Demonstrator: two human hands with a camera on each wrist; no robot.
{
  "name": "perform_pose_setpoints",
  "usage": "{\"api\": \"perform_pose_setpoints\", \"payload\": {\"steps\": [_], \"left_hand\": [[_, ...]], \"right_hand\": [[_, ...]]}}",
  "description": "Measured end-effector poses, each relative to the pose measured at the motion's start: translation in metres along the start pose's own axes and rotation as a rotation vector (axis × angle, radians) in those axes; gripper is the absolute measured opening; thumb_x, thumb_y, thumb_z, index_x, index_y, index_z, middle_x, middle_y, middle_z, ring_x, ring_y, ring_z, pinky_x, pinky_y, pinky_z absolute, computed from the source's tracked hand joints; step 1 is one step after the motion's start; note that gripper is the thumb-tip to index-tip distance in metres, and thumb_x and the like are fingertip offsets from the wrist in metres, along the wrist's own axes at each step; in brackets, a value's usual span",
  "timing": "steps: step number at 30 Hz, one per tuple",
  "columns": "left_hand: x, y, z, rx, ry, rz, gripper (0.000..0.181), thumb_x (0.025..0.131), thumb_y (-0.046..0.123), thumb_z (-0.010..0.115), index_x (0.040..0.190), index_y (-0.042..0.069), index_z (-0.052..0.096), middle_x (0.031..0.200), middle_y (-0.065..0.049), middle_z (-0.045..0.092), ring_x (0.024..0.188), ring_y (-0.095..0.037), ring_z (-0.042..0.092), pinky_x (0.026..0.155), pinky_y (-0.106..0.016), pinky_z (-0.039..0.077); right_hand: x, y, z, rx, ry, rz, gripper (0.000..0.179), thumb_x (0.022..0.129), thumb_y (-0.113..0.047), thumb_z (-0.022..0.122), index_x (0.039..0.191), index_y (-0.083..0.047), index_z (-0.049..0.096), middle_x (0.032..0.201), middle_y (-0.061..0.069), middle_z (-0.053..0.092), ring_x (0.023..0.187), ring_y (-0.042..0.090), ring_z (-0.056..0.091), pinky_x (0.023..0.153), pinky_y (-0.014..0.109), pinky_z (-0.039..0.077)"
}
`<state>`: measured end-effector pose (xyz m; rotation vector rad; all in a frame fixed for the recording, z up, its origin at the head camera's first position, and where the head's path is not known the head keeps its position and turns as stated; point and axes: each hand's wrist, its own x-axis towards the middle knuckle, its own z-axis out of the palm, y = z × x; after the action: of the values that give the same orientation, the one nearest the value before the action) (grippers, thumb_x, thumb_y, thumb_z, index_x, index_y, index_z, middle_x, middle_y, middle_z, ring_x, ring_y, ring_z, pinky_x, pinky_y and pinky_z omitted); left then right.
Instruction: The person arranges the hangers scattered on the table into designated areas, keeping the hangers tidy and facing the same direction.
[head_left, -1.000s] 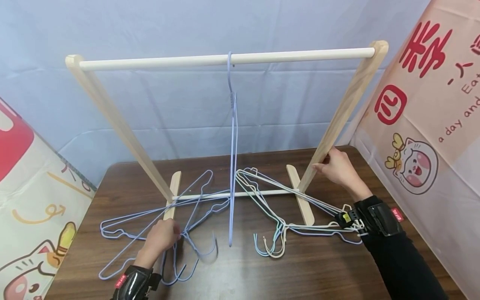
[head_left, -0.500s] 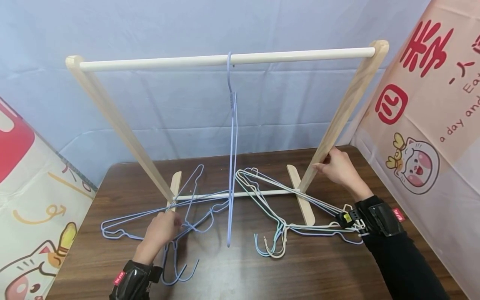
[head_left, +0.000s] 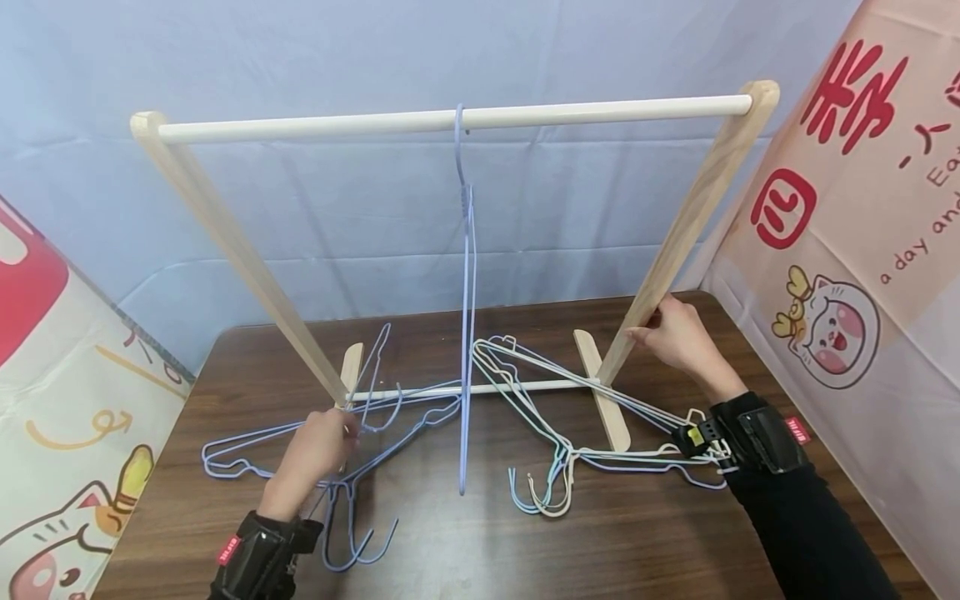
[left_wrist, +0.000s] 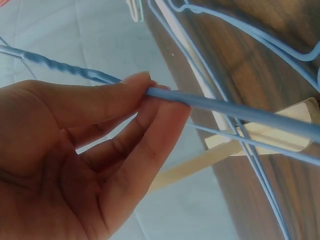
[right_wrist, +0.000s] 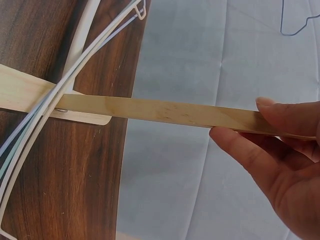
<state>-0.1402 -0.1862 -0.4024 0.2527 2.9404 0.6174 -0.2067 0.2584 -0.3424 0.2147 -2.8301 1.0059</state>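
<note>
My left hand (head_left: 318, 446) pinches a blue wire hanger (left_wrist: 240, 111) between thumb and fingertips, close to its twisted neck in the left wrist view. In the head view this hanger stands tilted beside the left foot of a wooden clothes rack (head_left: 337, 125). My right hand (head_left: 678, 333) grips the rack's right upright (head_left: 690, 200), thumb on one side and fingers on the other. From the middle of the top rod hangs another blue hanger (head_left: 458, 150), seen edge-on. More blue hangers (head_left: 352, 533) lie on the table near my left hand, their hooks toward the front.
Overlapping white and blue hangers (head_left: 551, 510) lie by the right foot (head_left: 613, 425), across the lower rod (head_left: 525, 385). The brown table (head_left: 480, 550) backs onto a pale blue cloth (head_left: 360, 225). Printed cloths (head_left: 847, 250) flank both sides.
My left hand has lifted slightly and turned the held hanger, which swung from lying flat leftward to a tilted, near edge-on stance. My right hand and the rack stay put.
</note>
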Motion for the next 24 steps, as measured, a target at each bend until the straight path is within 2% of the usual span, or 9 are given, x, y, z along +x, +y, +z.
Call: {"api": "perform_pose_setpoints", "payload": {"steps": [7, 14, 24], "left_hand": [[0.002, 0.001, -0.003, -0.020, -0.001, -0.004, 0.004, 0.074, 0.001, 0.068, 0.076, 0.003, 0.065, 0.072, -0.010, 0.065, 0.060, -0.021, 0.059, 0.054, -0.035, 0.047], [0.003, 0.004, -0.007, -0.032, -0.006, -0.046, 0.006, 0.074, 0.001, 0.069, 0.075, 0.002, 0.064, 0.072, -0.011, 0.065, 0.058, -0.019, 0.058, 0.052, -0.033, 0.047], [0.005, 0.004, -0.013, 0.010, 0.017, -0.019, 0.008, 0.075, 0.005, 0.068, 0.070, 0.005, 0.063, 0.069, -0.008, 0.065, 0.060, -0.024, 0.059, 0.056, -0.041, 0.047]], "right_hand": [[0.000, 0.000, 0.000, -0.002, -0.002, 0.001, 0.032, 0.077, -0.001, 0.069, 0.098, 0.013, 0.049, 0.082, 0.028, 0.060, 0.070, 0.033, 0.063, 0.055, 0.031, 0.048], [0.000, -0.001, 0.000, -0.001, -0.007, 0.003, 0.031, 0.078, 0.000, 0.069, 0.098, 0.013, 0.049, 0.081, 0.027, 0.061, 0.068, 0.032, 0.063, 0.054, 0.029, 0.048], [0.000, 0.000, 0.000, -0.002, -0.007, 0.001, 0.031, 0.078, -0.001, 0.069, 0.097, 0.012, 0.049, 0.080, 0.026, 0.060, 0.067, 0.030, 0.063, 0.053, 0.028, 0.047]]}}
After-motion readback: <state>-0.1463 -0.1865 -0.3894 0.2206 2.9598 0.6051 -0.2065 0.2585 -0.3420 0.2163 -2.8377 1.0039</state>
